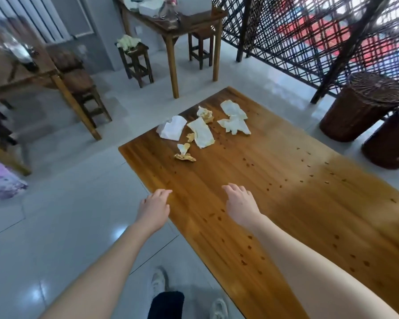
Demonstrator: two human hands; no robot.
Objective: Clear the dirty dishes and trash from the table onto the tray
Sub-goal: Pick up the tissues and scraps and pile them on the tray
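Napkins (202, 134) lay crumpled far along the table (286, 171), my left hand (153, 208) and right hand (240, 203) hovered well short, fingers relaxed, holding nothing.

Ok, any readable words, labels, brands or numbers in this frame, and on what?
None can be read.
Crumpled napkins on the wooden table: no print visible.
Red panel behind the lattice screen: too blurred to tell whether it bears text.

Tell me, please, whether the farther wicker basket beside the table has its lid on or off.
On. A woven lid covers the whole top of the wicker basket; no opening shows.
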